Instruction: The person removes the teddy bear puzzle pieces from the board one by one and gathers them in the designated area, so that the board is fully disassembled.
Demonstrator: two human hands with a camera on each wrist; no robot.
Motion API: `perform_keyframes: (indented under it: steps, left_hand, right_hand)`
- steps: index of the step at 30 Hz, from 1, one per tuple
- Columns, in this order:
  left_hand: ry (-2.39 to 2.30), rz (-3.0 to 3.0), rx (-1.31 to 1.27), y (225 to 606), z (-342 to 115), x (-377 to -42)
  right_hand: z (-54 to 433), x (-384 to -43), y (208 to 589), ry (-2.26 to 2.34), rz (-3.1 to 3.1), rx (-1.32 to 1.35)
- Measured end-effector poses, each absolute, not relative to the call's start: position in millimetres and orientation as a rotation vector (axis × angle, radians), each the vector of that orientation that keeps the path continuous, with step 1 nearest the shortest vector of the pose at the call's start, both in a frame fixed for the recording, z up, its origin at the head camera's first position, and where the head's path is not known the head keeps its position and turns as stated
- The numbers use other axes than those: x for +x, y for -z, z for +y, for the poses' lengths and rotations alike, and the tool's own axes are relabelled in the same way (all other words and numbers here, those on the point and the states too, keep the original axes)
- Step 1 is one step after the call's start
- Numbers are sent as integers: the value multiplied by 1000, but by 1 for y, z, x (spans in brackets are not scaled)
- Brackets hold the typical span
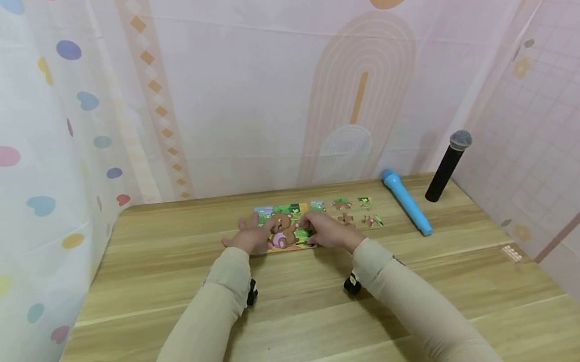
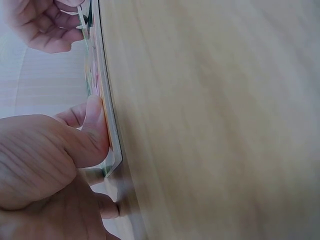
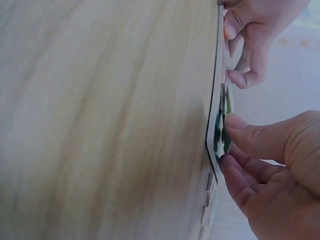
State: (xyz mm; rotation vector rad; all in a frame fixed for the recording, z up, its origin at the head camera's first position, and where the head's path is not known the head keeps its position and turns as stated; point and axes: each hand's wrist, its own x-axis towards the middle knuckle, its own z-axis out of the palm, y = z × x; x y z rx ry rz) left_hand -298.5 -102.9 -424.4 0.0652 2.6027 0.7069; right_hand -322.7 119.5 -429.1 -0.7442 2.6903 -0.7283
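A jigsaw puzzle [image 1: 286,241] with a brown bear picture lies in its thin tray near the back of the table. My left hand [image 1: 249,239] rests at the puzzle's left side, with the thumb on the tray's front rim in the left wrist view and other fingers spread. At the right end, my right hand [image 1: 330,231] pinches a green puzzle piece [image 3: 227,134] between thumb and fingers, tilted against the tray [image 3: 212,130]. The piece's printed face is mostly hidden. Loose puzzle pieces [image 1: 343,204] lie just right of the right hand.
A blue microphone [image 1: 407,203] lies right of the loose pieces. Beyond it, a black microphone [image 1: 445,172] with a grey head is near the back right corner. A small pale item [image 1: 512,253] lies by the right edge of the wooden table [image 1: 304,331]. Printed curtains border it.
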Motion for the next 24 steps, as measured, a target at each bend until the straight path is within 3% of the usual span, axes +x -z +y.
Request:
perform_keyframes:
  steps: [24]
  left_hand:
    - [-665,2618,138,430,-107,-301]
  right_hand:
    - [143,-320,433,873,2712,-759]
